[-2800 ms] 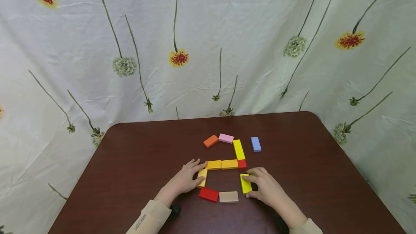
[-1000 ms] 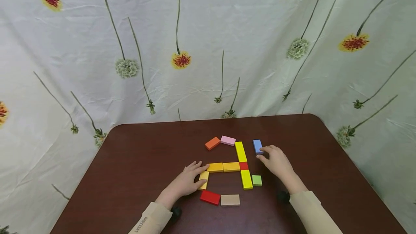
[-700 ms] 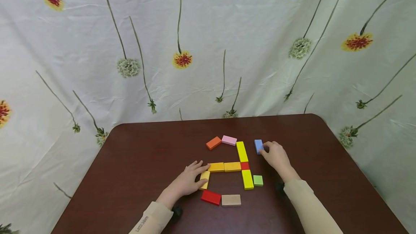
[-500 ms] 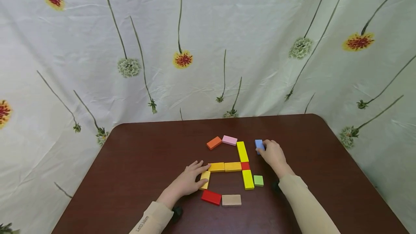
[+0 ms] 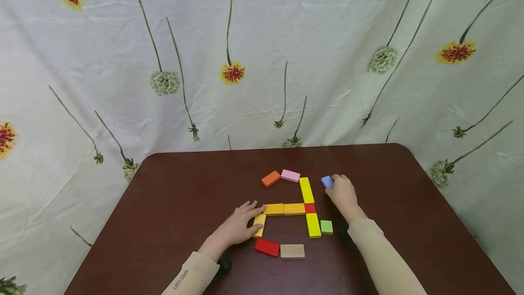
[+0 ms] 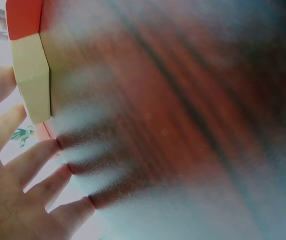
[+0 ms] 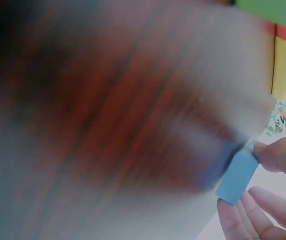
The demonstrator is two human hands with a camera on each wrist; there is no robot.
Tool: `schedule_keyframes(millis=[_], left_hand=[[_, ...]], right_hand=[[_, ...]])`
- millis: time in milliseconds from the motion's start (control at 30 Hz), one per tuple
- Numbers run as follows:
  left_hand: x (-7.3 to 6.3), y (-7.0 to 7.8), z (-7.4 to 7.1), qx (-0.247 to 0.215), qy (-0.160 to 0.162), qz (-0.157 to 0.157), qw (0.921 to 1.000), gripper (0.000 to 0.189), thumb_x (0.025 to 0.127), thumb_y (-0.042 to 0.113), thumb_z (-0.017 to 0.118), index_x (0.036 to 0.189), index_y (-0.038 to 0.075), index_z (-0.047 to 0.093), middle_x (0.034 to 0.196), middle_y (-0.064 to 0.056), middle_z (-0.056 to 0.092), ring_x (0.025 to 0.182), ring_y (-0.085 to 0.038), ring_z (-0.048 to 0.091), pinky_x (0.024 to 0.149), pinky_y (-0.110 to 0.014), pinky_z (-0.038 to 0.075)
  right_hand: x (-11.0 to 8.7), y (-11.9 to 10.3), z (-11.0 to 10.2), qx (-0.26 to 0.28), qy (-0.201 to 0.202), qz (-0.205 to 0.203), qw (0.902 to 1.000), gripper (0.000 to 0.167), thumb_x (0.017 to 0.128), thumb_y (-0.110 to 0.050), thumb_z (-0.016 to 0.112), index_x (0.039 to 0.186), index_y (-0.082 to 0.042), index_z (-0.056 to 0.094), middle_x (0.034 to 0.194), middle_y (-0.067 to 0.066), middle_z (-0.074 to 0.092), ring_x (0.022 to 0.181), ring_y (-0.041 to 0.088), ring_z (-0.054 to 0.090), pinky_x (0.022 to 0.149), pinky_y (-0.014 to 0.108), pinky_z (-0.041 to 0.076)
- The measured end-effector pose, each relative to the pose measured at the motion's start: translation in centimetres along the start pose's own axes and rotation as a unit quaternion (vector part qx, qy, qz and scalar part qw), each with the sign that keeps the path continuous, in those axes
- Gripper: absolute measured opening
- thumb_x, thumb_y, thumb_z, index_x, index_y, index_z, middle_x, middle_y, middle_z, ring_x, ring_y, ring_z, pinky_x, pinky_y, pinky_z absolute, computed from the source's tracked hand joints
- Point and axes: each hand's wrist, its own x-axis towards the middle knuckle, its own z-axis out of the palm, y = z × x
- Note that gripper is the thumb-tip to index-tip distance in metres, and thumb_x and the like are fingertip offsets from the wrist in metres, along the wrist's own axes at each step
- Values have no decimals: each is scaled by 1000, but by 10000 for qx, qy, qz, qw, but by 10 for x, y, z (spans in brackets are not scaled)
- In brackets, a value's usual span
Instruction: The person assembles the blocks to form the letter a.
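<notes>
My right hand (image 5: 343,195) pinches a blue block (image 5: 326,182) between thumb and fingers at the far right of the layout. In the right wrist view the blue block (image 7: 237,177) sits between the thumb and fingertips, tilted, close to the tabletop. My left hand (image 5: 235,227) lies with spread fingers at the left. Its thumb and index finger touch a pale yellow block (image 5: 259,225); the left wrist view shows them along one side of this block (image 6: 33,75), the other fingers reaching straight to the table.
On the brown table (image 5: 184,185) lie two orange-yellow blocks (image 5: 273,210), a red square block (image 5: 309,208), two bright yellow blocks (image 5: 306,190), a green block (image 5: 326,227), a red block (image 5: 267,246), a beige block (image 5: 292,251), an orange block (image 5: 271,179) and a pink block (image 5: 290,175).
My right hand has left the lower bright yellow block, which now meets the red square, and has taken hold of the blue block and turned it. The green block came into view. My left hand stays.
</notes>
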Motion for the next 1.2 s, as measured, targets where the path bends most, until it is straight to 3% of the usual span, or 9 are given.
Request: schedule_keyframes(millis=[467,767,1200], left_hand=[[0,-1,-2,-34,-1,-103,9999,55,94,29,66,145,20,50,155,-19,39,147,-42,27,114,-66,24],[1,-2,2,-24,22,-72,10000,55,94,30,65,146,20,50,155,-18,39,147,-42,27,114,-66,25],[1,0,1,-6,35,-63,10000,55,94,29,65,146,19,50,155,-19,39,147,-42,27,115,-66,24]], right_hand=[[-33,2,-20,320,178,-433,9984,44,82,-11,71,121,8,64,113,25,63,88,33,60,86,49,56],[-71,-3,-26,562,-8,-608,9966,41,80,-11,73,118,1,67,108,16,63,88,27,60,83,46,58],[-134,3,-11,927,-508,-956,9898,30,71,-4,80,100,-12,73,88,-6,60,78,7,56,70,21,52]])
